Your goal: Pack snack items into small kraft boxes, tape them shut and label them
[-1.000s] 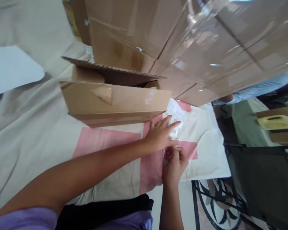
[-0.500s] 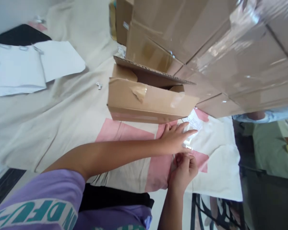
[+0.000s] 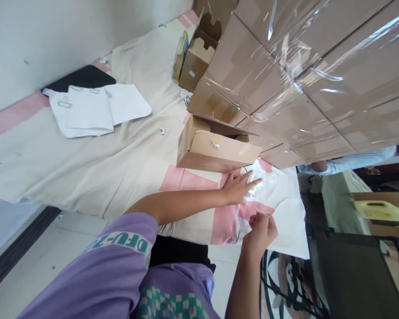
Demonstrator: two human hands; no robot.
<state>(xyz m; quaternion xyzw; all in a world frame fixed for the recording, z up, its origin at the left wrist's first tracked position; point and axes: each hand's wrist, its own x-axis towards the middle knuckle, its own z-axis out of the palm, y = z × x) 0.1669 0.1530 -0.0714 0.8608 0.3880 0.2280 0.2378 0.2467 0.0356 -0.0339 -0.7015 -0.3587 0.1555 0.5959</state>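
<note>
My left hand [image 3: 238,188] lies flat with its fingers spread, pressing on a small white printed packet or sheet [image 3: 252,191] on the cloth. Part of that white thing is hidden under my fingers. My right hand [image 3: 263,230] is closed in a pinch, just nearer to me and a little to the right. What its fingers hold, if anything, is too small to make out. An open cardboard box [image 3: 224,153] stands just beyond my left hand, its torn front flap facing me.
Plastic-wrapped cartons [image 3: 286,88] are stacked at the back right. White papers with clips [image 3: 93,110] lie at the left by a black flat object [image 3: 80,79]. Another open box [image 3: 196,66] stands at the back. A person's sleeve [image 3: 352,161] and a yellow jug [image 3: 379,210] show at the right.
My right hand has drawn away from my left hand, towards me, still pinched. The left hand stays on the white thing. The camera view has shifted and shows more of the room.
</note>
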